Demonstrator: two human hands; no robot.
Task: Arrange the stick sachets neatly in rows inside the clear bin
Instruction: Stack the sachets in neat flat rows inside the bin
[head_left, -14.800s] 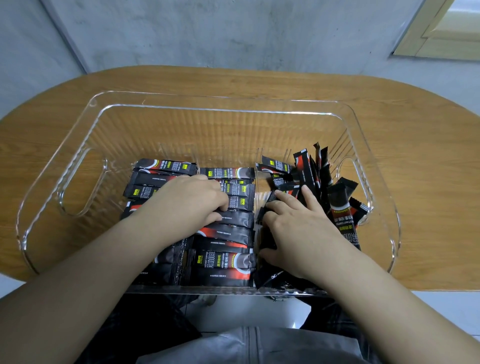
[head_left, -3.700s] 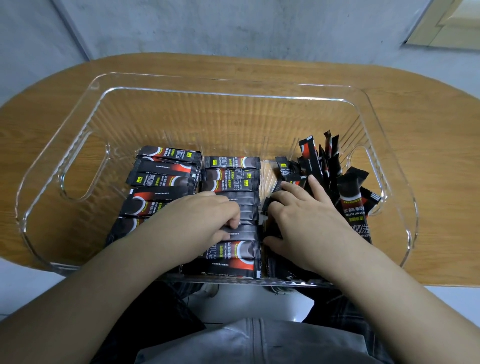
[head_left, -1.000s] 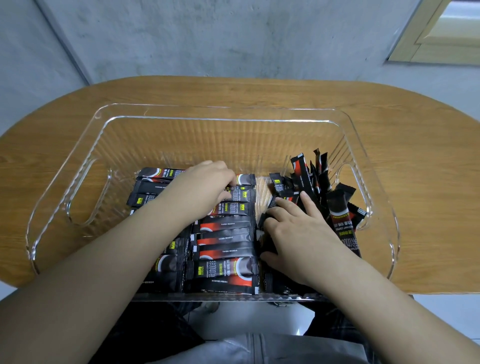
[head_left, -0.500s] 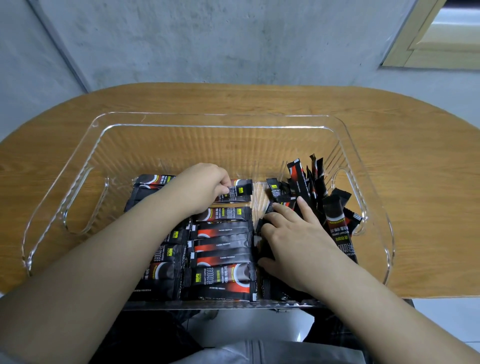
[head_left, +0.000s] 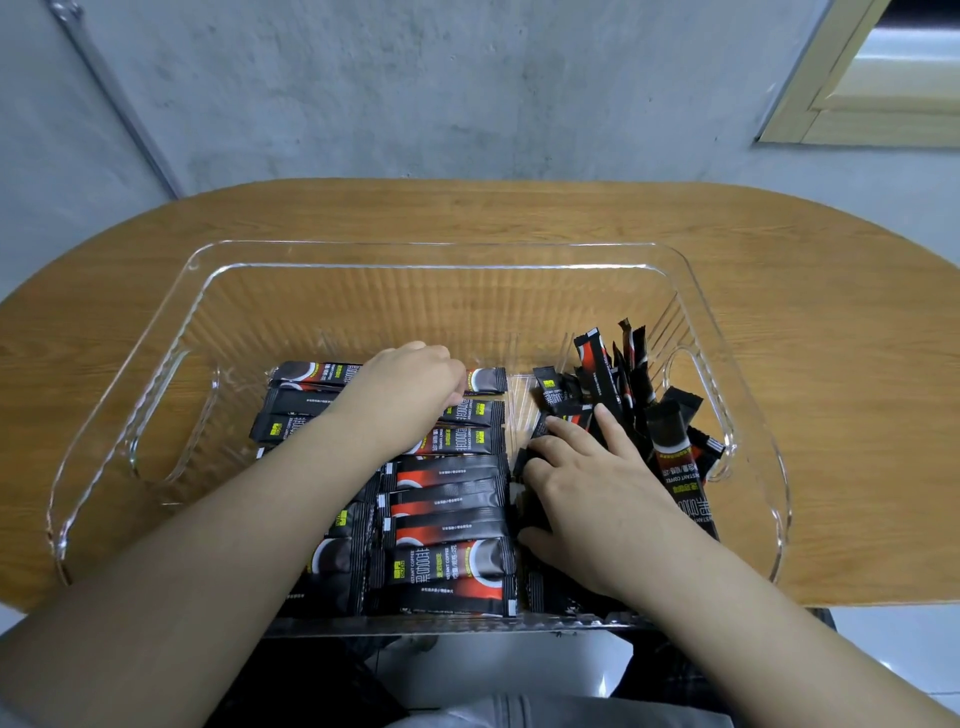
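A wooden table (head_left: 831, 332) with rounded ends carries the clear bin (head_left: 447, 254), a ribbed, see-through tub with a cut-out handle in each short wall. Inside it, black stick sachets fill the near half. Two laid rows (head_left: 447, 499) lie flat and crosswise, stacked from the near wall away from the person; the loose sachets (head_left: 613, 379) stand and lean in a jumble against the right wall.

The step in hand looks like squaring up the far end of the laid rows while the unsorted heap is held back. The left hand (head_left: 410, 389) sits at the far end of the rows, knuckles up and fingers curled down onto the furthest sachet (head_left: 485, 379), whose free end sticks out just right of the fingertips; whether it is pinched or only pressed cannot be told. The right hand (head_left: 587, 483) lies relaxed and flat on the loose sachets, fingers spread and pointing away, the upright ones just beyond and right of its fingertips.

The next move likely calls for drawing one sachet out of the jumble under the right fingers, turning it crosswise and laying it beyond the left fingertips, where bare bin floor remains.

The sachets are slim, glossy black sticks with a red and white swirl and a small yellow label.
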